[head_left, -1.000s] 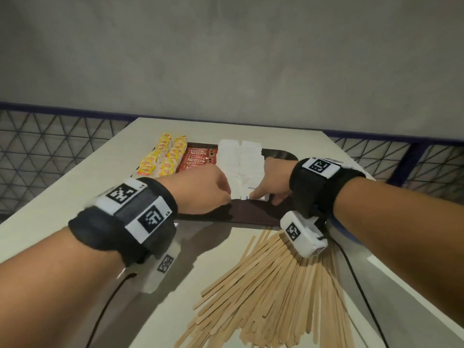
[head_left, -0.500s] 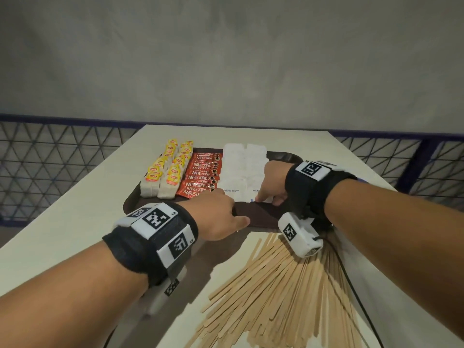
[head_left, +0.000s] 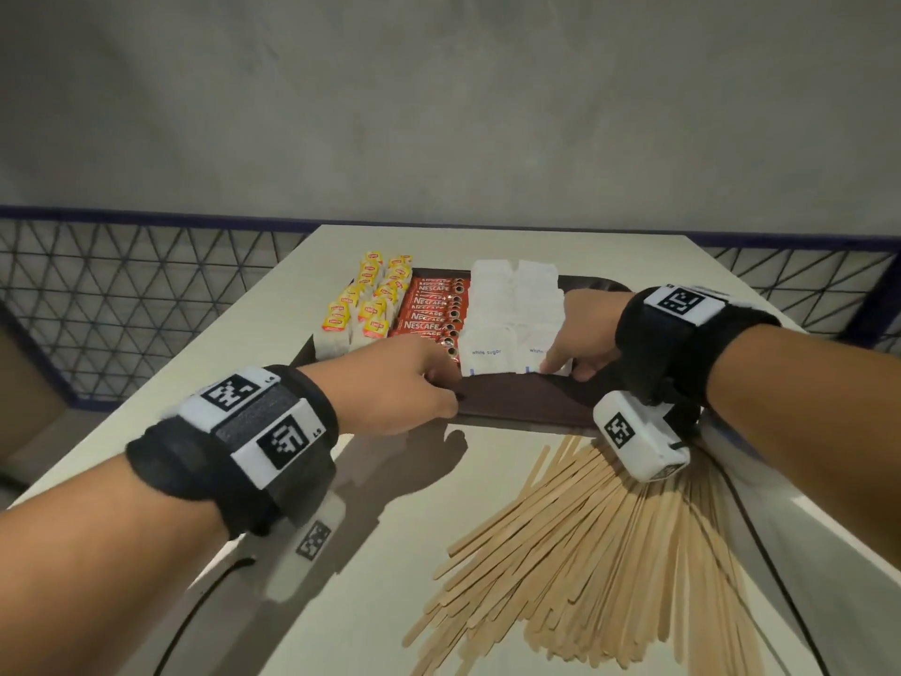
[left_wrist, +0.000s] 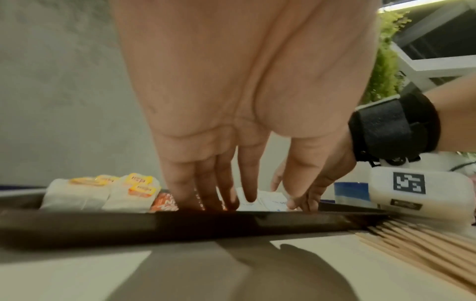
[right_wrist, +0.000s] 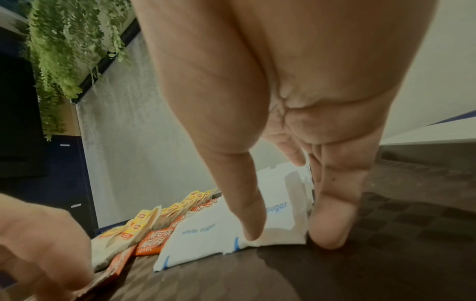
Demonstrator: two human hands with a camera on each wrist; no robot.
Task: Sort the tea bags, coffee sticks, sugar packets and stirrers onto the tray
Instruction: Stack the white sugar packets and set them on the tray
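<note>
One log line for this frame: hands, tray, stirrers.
left hand: at coffee sticks | right hand: fingers on sugar packets | tray: three rows | stirrers: on table

Left hand (head_left: 407, 383) perhaps hides the nearest coffee sticks (head_left: 436, 309).

place: café or office break area | cues: hanging greenery (right_wrist: 64, 61); mesh railing (head_left: 122, 309); plain concrete wall (head_left: 439, 114)

On the table (head_left: 273, 304) the tray (head_left: 512, 402) holds three rows side by side: tea bags (head_left: 370, 304) at the left, coffee sticks (head_left: 434, 309) in the middle, sugar packets (head_left: 512, 309) at the right. The left hand (head_left: 404, 387) sits at the near end of the coffee sticks, while the right hand (head_left: 585, 334) touches the near right sugar packet. The stirrers (head_left: 609, 553) fan out on the table in front of the tray, toward the right.
</note>
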